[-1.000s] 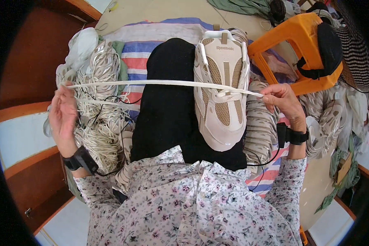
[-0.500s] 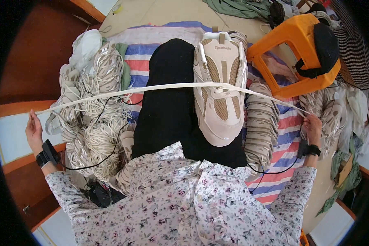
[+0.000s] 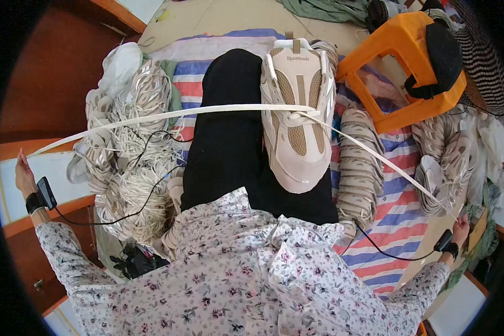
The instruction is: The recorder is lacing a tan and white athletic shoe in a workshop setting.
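Observation:
A beige shoe upper [image 3: 298,175] with tan mesh panels lies on my right thigh, toe toward me. One long cream shoelace [image 3: 229,107] runs through its lower eyelets and stretches out to both sides. Far out at the left, my left hand [image 3: 24,175] is closed on one end of the lace. My right hand [image 3: 460,231], low at the right, pinches the other end; its fingertips look small and partly blurred. Between the shoe and each hand the lace is drawn nearly straight.
Left of my legs lie bundled laces [image 3: 143,187] and more uppers [image 3: 151,84]. A row of nested uppers [image 3: 359,162] lies at my right on a striped sheet [image 3: 386,210]. Beyond stands an orange stool [image 3: 369,115] with a black cap [image 3: 443,53]. Cables hang from both wrists.
Both hands have moved farther apart, the left outward and the right outward and toward me. The right length of lace now slants down more steeply.

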Demonstrator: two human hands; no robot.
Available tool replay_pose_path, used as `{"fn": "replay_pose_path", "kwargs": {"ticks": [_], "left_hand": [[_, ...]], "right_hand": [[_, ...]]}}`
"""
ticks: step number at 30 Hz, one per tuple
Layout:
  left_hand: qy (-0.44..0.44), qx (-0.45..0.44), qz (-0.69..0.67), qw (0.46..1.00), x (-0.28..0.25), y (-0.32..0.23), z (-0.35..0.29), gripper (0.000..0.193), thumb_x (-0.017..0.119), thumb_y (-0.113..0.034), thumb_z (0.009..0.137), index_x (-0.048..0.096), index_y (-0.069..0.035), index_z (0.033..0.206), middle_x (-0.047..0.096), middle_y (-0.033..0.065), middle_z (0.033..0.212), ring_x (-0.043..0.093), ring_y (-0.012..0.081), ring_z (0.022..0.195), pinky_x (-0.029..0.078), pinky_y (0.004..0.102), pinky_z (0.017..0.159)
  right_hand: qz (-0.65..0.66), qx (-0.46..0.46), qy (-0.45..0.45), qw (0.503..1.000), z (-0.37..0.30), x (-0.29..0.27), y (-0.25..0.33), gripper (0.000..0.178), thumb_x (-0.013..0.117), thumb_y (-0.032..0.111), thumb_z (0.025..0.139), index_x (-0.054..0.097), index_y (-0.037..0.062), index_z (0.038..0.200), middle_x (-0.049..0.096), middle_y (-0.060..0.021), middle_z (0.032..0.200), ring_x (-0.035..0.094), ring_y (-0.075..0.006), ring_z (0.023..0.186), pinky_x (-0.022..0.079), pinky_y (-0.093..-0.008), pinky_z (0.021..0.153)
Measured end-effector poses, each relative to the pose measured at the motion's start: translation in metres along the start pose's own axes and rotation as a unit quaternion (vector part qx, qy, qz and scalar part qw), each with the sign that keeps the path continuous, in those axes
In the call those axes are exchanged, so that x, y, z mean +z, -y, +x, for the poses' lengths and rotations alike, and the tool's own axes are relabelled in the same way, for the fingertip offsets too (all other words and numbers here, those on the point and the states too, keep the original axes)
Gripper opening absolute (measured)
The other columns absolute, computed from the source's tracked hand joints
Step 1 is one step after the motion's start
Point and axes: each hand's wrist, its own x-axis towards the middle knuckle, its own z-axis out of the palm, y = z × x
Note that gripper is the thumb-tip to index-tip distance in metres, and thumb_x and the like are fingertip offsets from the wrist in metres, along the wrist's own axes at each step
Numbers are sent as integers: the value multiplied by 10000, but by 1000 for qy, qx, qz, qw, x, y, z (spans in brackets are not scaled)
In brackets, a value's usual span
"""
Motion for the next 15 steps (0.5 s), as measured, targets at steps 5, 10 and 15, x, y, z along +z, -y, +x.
{"fn": "replay_pose_path", "kwargs": {"ticks": [5, 10, 15], "left_hand": [[22, 42, 62, 997, 120, 14, 25, 426, 405, -151, 1054, 404, 108, 1392, 477, 199, 1434, 455, 245, 1343, 347, 339, 1163], [246, 6, 138, 959, 347, 12, -147, 587, 633, -147, 900, 421, 5, 1426, 621, 76, 1243, 582, 125, 1080, 441, 248, 931], [442, -271, 70, 852, 470, 17, -281, 260, 669, -182, 900, 656, 4, 1082, 692, 54, 1007, 620, 67, 768, 462, 160, 648]], "right_hand": [[-128, -60, -100, 985, -25, -2, -43, 398, 473, 151, 1020, 432, 57, 1405, 582, -9, 977, 494, -106, 739, 406, -224, 629], [-300, -128, 200, 924, -141, 374, -177, 151, 597, 113, 941, 631, 11, 1047, 653, -46, 948, 605, -95, 815, 481, -213, 703], [-228, -60, 373, 898, -222, 529, -229, 95, 673, 40, 886, 709, 3, 966, 657, -1, 840, 565, -57, 715, 440, -192, 631]]}}
